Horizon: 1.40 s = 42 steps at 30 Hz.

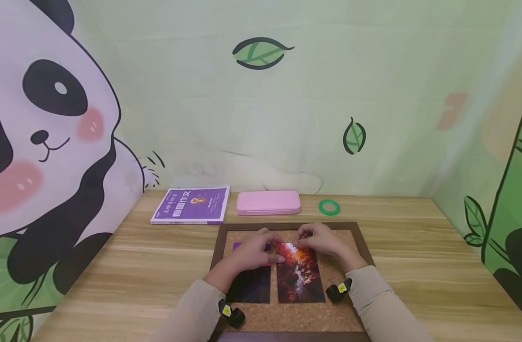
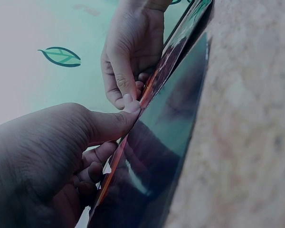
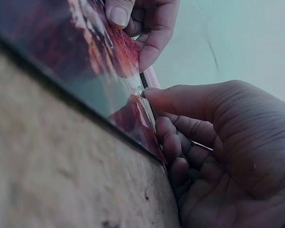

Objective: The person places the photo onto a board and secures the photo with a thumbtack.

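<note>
A glossy print [image 1: 301,280] with a fiery red, orange and white pattern lies over the framed cork board [image 1: 295,318]. My left hand [image 1: 254,249] pinches its upper left part, thumb on the face and fingers behind the edge, as the right wrist view shows. At the top edge, my right hand [image 1: 318,236] pinches the print between thumb [image 3: 156,97] and curled fingers. A second, dark print [image 1: 252,287] with purple at its top lies to the left, partly hidden beneath my left hand and wrist.
Behind the board a purple book [image 1: 191,205], a pink case [image 1: 268,203] and a green tape ring [image 1: 329,207] sit along the back of the wooden table [image 1: 423,280]. A cloth backdrop [image 1: 304,104] with leaf and panda drawings rises behind.
</note>
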{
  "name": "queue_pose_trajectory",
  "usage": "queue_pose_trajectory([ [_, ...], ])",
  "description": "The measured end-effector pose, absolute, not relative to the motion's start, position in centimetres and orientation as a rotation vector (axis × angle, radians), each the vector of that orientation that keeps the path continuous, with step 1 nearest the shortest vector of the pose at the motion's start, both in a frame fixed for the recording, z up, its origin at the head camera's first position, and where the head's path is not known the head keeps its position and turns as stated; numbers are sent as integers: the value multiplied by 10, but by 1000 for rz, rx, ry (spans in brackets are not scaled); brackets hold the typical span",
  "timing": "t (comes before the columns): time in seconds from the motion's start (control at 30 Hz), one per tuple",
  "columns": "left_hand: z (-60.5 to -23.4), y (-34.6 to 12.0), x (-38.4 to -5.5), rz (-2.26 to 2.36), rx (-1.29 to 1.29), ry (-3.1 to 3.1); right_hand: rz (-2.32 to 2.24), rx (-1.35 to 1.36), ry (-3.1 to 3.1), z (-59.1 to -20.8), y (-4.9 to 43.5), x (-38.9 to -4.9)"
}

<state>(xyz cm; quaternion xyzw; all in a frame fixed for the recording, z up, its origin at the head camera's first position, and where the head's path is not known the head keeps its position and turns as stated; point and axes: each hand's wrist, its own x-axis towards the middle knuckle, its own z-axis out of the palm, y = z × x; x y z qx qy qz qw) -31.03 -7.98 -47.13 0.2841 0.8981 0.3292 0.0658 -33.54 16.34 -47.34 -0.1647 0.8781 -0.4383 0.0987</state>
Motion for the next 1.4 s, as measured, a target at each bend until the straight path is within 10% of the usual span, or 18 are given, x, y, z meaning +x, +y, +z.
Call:
queue_pose_trajectory([
  [1.4, -472, -78, -310, 1005, 839, 2714, -1271, -453, 2635, -469, 161, -333],
])
